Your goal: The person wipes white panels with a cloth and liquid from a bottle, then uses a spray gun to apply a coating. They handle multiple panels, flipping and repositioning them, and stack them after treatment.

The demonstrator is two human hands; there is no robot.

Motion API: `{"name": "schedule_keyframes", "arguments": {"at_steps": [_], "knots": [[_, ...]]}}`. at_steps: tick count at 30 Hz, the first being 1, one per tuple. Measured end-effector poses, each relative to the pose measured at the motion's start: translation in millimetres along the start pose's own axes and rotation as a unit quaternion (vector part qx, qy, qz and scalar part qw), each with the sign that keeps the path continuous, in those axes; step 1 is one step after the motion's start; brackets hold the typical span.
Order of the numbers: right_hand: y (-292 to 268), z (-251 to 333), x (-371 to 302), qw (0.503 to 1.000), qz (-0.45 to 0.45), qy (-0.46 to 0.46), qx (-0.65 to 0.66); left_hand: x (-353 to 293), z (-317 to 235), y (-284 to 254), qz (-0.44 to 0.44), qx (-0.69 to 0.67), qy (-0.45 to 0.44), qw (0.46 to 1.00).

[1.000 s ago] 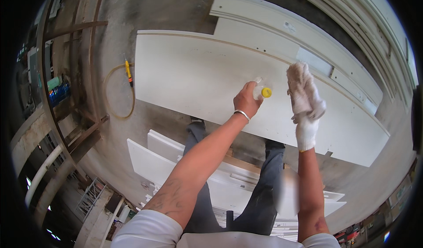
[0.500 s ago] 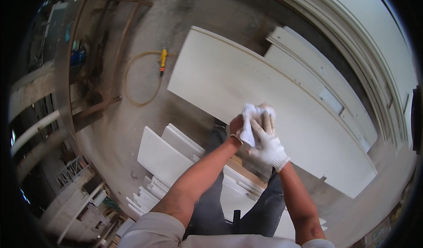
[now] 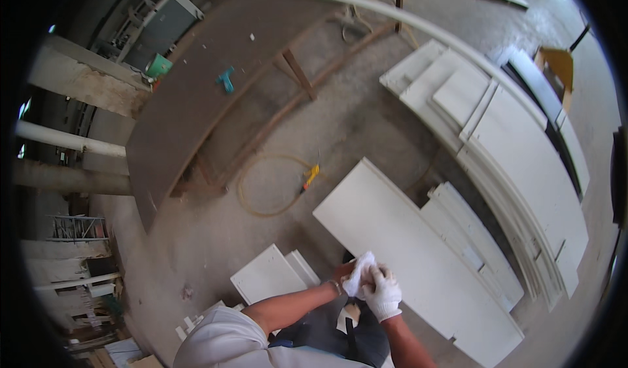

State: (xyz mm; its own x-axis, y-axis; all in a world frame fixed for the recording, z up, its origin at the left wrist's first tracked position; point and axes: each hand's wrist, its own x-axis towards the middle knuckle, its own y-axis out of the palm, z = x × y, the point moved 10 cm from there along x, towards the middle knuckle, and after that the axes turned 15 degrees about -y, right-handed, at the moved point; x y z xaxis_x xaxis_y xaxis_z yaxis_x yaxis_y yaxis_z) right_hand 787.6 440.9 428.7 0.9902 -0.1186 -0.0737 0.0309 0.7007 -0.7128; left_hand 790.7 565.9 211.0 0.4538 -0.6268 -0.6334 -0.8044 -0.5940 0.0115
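Observation:
My right hand (image 3: 381, 294) wears a white knit work glove, and its fingers are curled in, gripping a second white knit glove (image 3: 360, 273). That second glove lies bunched over the fingers of my left hand (image 3: 342, 274), whose wrist and back are bare. Under the cloth my left fingers are hidden. Both hands are together in front of my body, above the near edge of a long white panel (image 3: 399, 237) on a low stack; they look apart from it.
Smaller white panels (image 3: 268, 276) lie to the left. Large stacked white boards (image 3: 523, 152) stand at the right. A brown table (image 3: 196, 100) bears a teal air gun (image 3: 226, 80). On the concrete floor lies a yellow air gun (image 3: 311, 175) with a coiled hose (image 3: 245, 194).
The view has swung up, bringing in the brown table and far boards. My right fingers, stretched out before, are now curled on the bunched glove. My hands remain together.

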Motion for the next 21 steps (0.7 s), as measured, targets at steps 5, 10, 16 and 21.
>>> {"name": "schedule_keyframes", "arguments": {"at_steps": [5,10,16,21], "knots": [[-31.2,58.7,55.0,0.999,0.026,-0.022,-0.024,-30.8,-68.0,-81.9,-0.102,0.113,-0.153,0.976],[-77.6,103.1,108.4,0.993,-0.054,-0.099,0.025,-24.1,-144.1,-163.3,-0.169,-0.267,-0.093,0.944],[-80.5,37.6,117.4,0.990,-0.090,0.107,0.024,51.2,-263.5,-302.1,-0.002,-0.575,0.071,0.815],[4.1,1.1,52.3,0.929,0.022,0.368,-0.004,126.9,-398.7,-468.5,0.143,-0.604,0.162,0.767]]}}
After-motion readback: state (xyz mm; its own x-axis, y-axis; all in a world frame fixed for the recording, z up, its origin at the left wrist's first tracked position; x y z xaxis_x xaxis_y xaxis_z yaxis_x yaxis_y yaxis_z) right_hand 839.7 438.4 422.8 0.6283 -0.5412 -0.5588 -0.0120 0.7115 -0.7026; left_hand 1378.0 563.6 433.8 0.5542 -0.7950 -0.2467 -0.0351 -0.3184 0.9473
